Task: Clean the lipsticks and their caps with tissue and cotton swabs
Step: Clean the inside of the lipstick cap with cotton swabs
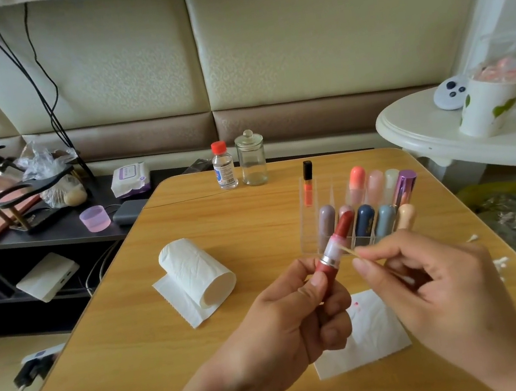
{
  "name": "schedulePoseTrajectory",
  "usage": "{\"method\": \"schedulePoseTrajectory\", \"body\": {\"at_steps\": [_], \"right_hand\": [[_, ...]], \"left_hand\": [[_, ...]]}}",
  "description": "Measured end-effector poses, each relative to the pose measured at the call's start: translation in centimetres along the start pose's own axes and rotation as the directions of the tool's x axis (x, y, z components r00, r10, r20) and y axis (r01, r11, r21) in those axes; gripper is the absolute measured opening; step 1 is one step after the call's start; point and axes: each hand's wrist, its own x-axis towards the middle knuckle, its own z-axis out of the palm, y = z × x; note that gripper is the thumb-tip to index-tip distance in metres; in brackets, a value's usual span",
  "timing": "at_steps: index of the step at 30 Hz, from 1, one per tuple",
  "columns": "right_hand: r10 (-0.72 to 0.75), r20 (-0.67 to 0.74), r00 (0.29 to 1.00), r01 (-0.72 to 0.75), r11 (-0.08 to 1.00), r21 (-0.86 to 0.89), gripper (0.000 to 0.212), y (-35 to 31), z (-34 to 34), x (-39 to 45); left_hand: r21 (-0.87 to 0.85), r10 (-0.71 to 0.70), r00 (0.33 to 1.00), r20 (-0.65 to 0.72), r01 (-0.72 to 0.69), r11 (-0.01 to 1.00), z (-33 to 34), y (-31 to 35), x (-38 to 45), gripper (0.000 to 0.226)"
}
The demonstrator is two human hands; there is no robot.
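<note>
- My left hand (303, 309) is curled round the base of an uncapped red lipstick (336, 247), gripping it above the near right part of the table (220, 221).
- My right hand (429, 273) pinches a cotton swab (354, 252) between thumb and fingertips; the far end of the stick reaches the lipstick's pale collar just under the bullet, though I cannot tell whether it actually touches.
- The lipstick's long axis tilts up and away from me, leaning to the right, bullet uppermost; the swab comes at it from the right, crossing that axis.
- I judge the collar is the part being cleaned, so the next stroke depends on the right hand working sideways round the tube while the left holds it steady or turns it.
- A flat tissue (371, 335) with a small red mark lies on the table under both hands.
- A tissue roll (199, 271) lies toward the left edge.
- A clear organizer (307, 221) of capped lipsticks stands beyond my hands, near the right edge.
</note>
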Motion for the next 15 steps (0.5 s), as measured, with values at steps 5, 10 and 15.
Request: {"method": "schedulePoseTrajectory", "body": {"at_steps": [5, 10, 15], "right_hand": [[0.006, -0.023, 1.000, -0.006, 1.000, -0.017, 0.021, 0.00, -0.12, 0.06], [0.002, -0.026, 1.000, -0.002, 1.000, -0.018, 0.022, 0.09, -0.26, -0.02], [-0.001, -0.028, 1.000, 0.000, 1.000, -0.029, 0.022, 0.01, -0.08, 0.08]], "left_hand": [[0.007, 0.012, 1.000, -0.008, -0.012, 1.000, -0.03, 0.00, 0.08, 0.026], [0.019, 0.025, 1.000, -0.007, -0.024, 1.000, -0.10, -0.08, 0.03, 0.024], [0.062, 0.030, 1.000, -0.004, -0.029, 0.998, -0.21, -0.25, 0.09, 0.019]]}}
